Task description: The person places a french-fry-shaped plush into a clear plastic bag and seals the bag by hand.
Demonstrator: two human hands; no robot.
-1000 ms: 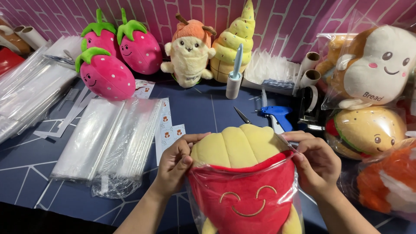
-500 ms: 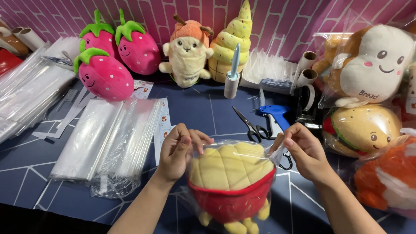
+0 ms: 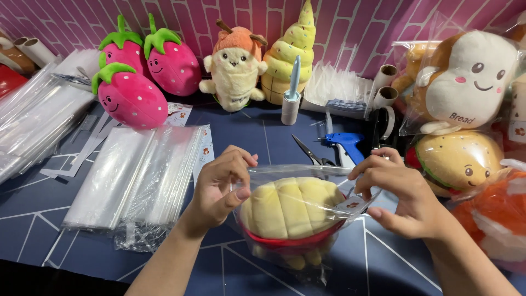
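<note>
Between hands (image 3: 219, 183) — bagged plush (image 3: 293, 211).

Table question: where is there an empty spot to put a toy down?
The table is bare between the stack of clear bags and the scissors, below the lint roller. Another bare patch lies at the near left corner. The right side is crowded with bagged plush toys; both hands hold the bagged plush in the middle.
</note>
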